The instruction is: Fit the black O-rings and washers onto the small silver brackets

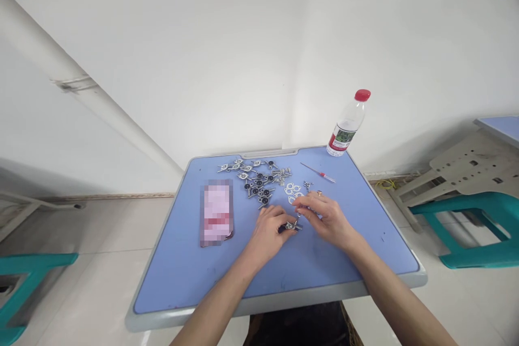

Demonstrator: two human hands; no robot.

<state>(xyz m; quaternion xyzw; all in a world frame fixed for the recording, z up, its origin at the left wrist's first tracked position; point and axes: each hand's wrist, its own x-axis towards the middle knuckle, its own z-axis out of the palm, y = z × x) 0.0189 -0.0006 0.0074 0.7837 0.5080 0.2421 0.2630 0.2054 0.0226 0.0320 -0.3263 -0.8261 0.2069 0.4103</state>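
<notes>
Two bare hands, ungloved, on long, slender forearms. Left hand (270, 230) plain, fingers unadorned as far as can be seen. Right hand (328, 216) with a small gold-coloured glint (319, 193) at its far fingers, perhaps a ring, too small to tell. Left forearm (221, 297) and right forearm (389, 292) uncovered all the way to the near edge. Between them, at the near edge, a dark garment (300, 324), black and matt, blurred in detail.

Open tabletop (194, 275): bare blue strip across the lower frame and along the right flank, passable from either side. Obstructions: flat pink slab (217, 213) left of centre; scattered metal fittings (259, 181) and white rings (290, 190) upper centre; thin red-handled tool (320, 174) and upright bottle (347, 124) upper right.
</notes>
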